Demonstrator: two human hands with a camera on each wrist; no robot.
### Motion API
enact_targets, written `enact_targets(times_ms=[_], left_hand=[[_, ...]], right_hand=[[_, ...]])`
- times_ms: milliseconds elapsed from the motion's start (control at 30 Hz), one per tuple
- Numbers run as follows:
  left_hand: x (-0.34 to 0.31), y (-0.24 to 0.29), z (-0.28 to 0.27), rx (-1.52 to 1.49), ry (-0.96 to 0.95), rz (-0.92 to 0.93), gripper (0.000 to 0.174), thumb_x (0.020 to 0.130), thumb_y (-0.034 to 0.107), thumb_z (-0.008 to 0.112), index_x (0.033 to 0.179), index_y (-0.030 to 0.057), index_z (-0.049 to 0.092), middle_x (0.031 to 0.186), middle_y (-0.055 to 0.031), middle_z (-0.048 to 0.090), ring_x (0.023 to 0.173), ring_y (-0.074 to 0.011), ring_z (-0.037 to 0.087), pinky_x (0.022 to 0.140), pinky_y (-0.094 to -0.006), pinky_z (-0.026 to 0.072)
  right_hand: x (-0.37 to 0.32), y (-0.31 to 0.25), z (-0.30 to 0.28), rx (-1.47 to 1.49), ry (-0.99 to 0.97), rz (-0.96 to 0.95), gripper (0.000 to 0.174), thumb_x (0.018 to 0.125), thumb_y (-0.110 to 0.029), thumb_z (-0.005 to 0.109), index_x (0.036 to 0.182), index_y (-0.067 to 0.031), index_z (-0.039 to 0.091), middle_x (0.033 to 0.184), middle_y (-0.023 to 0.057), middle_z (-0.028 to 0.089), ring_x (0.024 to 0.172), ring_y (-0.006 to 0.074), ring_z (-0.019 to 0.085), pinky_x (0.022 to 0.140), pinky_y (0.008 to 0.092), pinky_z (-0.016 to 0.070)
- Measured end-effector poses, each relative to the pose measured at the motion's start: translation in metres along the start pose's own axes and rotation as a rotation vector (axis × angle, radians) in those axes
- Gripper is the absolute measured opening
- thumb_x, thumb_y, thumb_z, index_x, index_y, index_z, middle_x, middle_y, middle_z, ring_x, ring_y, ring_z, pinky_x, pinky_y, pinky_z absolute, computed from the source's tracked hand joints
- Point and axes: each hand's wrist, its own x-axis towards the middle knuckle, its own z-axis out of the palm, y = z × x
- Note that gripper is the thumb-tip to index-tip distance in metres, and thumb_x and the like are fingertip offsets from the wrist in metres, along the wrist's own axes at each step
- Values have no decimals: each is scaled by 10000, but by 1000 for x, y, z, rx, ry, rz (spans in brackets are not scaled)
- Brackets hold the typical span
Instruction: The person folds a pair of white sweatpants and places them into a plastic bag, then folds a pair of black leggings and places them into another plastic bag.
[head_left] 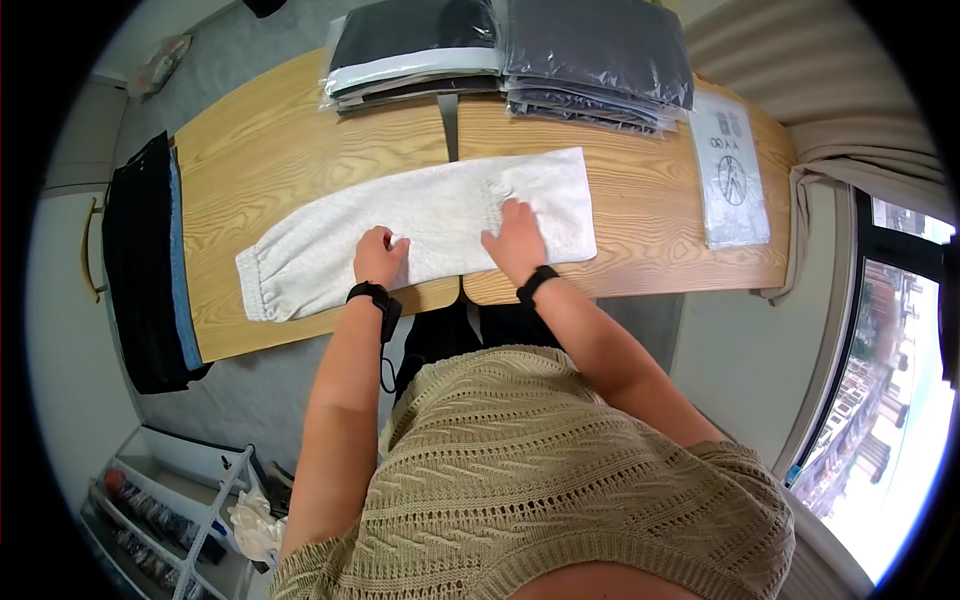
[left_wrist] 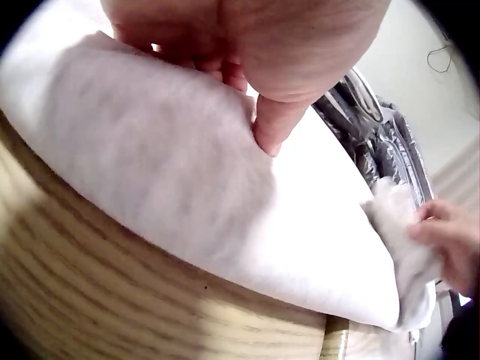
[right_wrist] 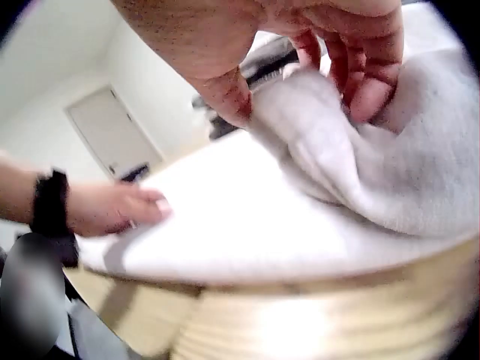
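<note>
A pair of light grey sweatpants (head_left: 430,215) lies folded lengthwise across the table, a ribbed elastic cuff (head_left: 256,285) at its left end. On its upper layer, toward the right, is a gathered elastic band (head_left: 496,195). My right hand (head_left: 518,243) grips the cloth at this band; in the right wrist view, a bunched fold (right_wrist: 307,135) lies between thumb and fingers. Near the middle of the garment's front edge, my left hand (head_left: 381,260) rests on the cloth with loosely bent fingers. Its thumb (left_wrist: 276,127) touches the surface in the left wrist view.
Two stacks of dark clothes in clear bags, a left stack (head_left: 415,50) and a right stack (head_left: 598,60), stand at the back. A printed clear bag (head_left: 730,170) lies at the right. Dark trousers (head_left: 145,265) hang over the left edge. A gap (head_left: 449,125) divides the tabletop.
</note>
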Motion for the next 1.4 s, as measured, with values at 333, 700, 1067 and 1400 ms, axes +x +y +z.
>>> enact_targets(times_ms=[333, 700, 1067, 1400], left_hand=[[0, -5, 1, 34, 17, 64, 316, 761, 278, 693, 894, 10, 589, 849, -146, 603, 780, -299, 579, 684, -386, 469], [1, -9, 4, 55, -13, 76, 286, 779, 288, 671, 889, 45, 570, 872, -112, 581, 865, -298, 553, 733, -408, 458], [3, -14, 9, 56, 31, 135, 304, 779, 270, 676, 918, 17, 580, 873, -138, 584, 842, -305, 555, 737, -403, 456], [5, 31, 55, -44, -39, 286, 268, 776, 231, 671, 919, 18, 593, 882, -166, 583, 851, -343, 548, 760, -422, 449]], right_hand=[[14, -15, -12, 217, -51, 221, 440, 673, -189, 660, 1005, 7, 448, 1018, 237, 505, 980, 412, 501, 824, 469, 455], [8, 11, -25, 293, -84, -49, 433, 769, -268, 696, 1074, 0, 545, 1034, 193, 564, 1015, 361, 528, 845, 418, 454], [15, 129, -34, 915, 4, 666, 531, 741, -256, 755, 1102, 81, 560, 1032, 163, 629, 964, 233, 593, 833, 328, 455], [18, 167, -100, 853, 86, 429, 484, 762, -239, 730, 1118, 46, 569, 985, 168, 655, 888, 233, 625, 775, 335, 482]])
